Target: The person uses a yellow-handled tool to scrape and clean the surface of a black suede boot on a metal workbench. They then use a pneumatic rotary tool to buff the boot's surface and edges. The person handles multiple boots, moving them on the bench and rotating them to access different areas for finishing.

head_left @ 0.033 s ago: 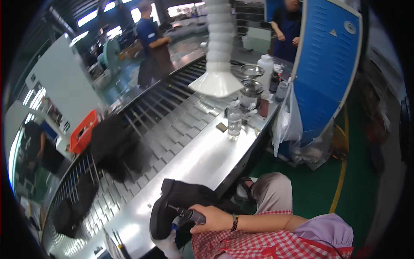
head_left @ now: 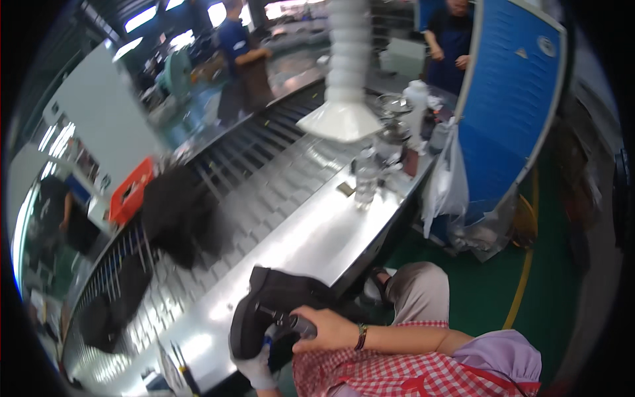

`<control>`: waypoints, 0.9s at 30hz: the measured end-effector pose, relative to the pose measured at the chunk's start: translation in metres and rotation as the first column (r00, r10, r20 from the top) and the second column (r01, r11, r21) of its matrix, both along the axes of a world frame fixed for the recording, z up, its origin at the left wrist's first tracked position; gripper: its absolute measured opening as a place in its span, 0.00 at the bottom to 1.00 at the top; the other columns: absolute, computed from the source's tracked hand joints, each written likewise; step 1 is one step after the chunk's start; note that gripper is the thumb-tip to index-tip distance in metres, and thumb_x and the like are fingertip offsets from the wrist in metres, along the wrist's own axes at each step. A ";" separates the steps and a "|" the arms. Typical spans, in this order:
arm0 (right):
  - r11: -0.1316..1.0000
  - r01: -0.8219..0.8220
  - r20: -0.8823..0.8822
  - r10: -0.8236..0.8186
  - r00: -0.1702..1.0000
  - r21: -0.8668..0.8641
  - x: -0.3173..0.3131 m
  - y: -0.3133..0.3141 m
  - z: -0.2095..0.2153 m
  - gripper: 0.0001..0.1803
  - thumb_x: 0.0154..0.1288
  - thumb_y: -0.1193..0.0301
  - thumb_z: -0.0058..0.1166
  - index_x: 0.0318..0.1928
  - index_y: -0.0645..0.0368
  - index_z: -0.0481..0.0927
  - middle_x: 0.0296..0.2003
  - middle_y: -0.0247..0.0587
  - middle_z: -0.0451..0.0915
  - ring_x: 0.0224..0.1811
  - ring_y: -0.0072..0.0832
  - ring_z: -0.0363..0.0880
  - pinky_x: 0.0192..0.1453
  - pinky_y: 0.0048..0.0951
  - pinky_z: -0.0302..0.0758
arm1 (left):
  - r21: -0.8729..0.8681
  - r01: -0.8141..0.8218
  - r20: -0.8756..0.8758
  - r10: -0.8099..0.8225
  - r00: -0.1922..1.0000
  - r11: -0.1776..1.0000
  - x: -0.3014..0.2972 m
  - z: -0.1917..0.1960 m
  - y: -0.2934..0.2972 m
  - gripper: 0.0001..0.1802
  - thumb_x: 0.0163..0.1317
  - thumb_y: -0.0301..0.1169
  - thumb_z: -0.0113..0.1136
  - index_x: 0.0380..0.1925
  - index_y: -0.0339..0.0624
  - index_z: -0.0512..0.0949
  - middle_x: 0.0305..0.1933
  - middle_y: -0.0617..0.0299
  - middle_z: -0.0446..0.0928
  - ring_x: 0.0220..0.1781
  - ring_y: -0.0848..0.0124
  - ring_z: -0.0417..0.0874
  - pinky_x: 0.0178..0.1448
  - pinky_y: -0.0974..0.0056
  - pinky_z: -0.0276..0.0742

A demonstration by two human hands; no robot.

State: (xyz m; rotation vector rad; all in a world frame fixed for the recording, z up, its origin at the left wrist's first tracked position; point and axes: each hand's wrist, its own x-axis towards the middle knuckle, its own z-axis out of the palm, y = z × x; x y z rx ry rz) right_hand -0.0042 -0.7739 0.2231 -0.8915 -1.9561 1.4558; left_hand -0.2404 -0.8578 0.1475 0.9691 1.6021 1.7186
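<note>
While the gloved left hand is clasping the black boot from below at the near edge of the steel bench, the right hand is gripping a dark tool against its sole, likely working it, which calls for steady pressure.

A long, shiny metal workbench is seen running from the lower left towards the upper right, with a slatted conveyor set alongside its far edge. A clear plastic bottle is stood upright on the bench surface, and a small flat brown piece is laid just beside it. Further along, metal containers are crowded at the far end. Dark, blurred shoes are carried on the conveyor slats, with more dark shapes nearer the left end.
</note>
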 end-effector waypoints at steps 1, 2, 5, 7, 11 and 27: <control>0.999 0.002 -0.003 -0.002 1.000 0.035 -0.004 0.000 -0.002 0.42 0.54 0.43 0.67 0.58 0.60 0.70 0.36 0.55 0.82 0.41 0.49 0.83 0.46 0.40 0.78 | -0.118 -0.096 -0.183 0.073 0.980 0.988 -0.008 -0.012 -0.003 0.50 0.34 0.30 0.79 0.61 0.27 0.67 0.58 0.50 0.78 0.58 0.62 0.80 0.68 0.57 0.71; 0.996 0.048 -0.001 -0.048 0.999 0.076 -0.003 0.000 -0.002 0.42 0.53 0.43 0.68 0.58 0.60 0.70 0.36 0.55 0.82 0.42 0.50 0.83 0.47 0.40 0.77 | -0.154 -0.119 -0.162 0.094 0.982 0.981 -0.001 -0.010 0.001 0.49 0.33 0.25 0.78 0.62 0.28 0.68 0.58 0.50 0.78 0.58 0.62 0.80 0.67 0.58 0.72; 0.978 0.143 -0.030 -0.141 0.990 0.153 -0.005 0.003 -0.007 0.42 0.51 0.46 0.71 0.58 0.60 0.71 0.33 0.50 0.82 0.39 0.44 0.85 0.45 0.37 0.79 | -0.210 -0.080 -0.037 0.074 0.997 0.974 0.023 0.022 0.014 0.49 0.34 0.20 0.78 0.63 0.31 0.68 0.59 0.51 0.77 0.59 0.63 0.79 0.66 0.59 0.74; 0.990 0.101 0.030 -0.099 0.995 -0.096 -0.005 -0.003 0.006 0.42 0.50 0.47 0.73 0.58 0.60 0.71 0.31 0.44 0.82 0.34 0.35 0.85 0.41 0.32 0.79 | -0.028 0.017 0.054 -0.016 0.998 0.999 0.027 0.039 0.009 0.47 0.35 0.21 0.78 0.62 0.31 0.69 0.56 0.53 0.79 0.57 0.65 0.81 0.65 0.60 0.75; 0.998 0.068 0.102 -0.066 0.993 -0.015 -0.017 -0.004 0.004 0.44 0.49 0.44 0.72 0.57 0.60 0.71 0.29 0.42 0.81 0.31 0.34 0.84 0.39 0.31 0.78 | -0.067 -0.019 -0.187 0.007 0.982 0.998 0.021 0.045 0.006 0.43 0.36 0.26 0.79 0.58 0.34 0.73 0.51 0.55 0.82 0.53 0.67 0.83 0.59 0.63 0.78; 0.983 0.078 0.251 -0.118 0.961 0.166 -0.029 -0.004 0.009 0.42 0.52 0.43 0.68 0.56 0.62 0.72 0.33 0.54 0.83 0.38 0.49 0.85 0.41 0.40 0.80 | -0.066 -0.041 -0.219 0.025 0.975 0.997 0.017 0.045 0.004 0.40 0.36 0.31 0.79 0.55 0.36 0.75 0.49 0.56 0.83 0.49 0.66 0.85 0.57 0.62 0.79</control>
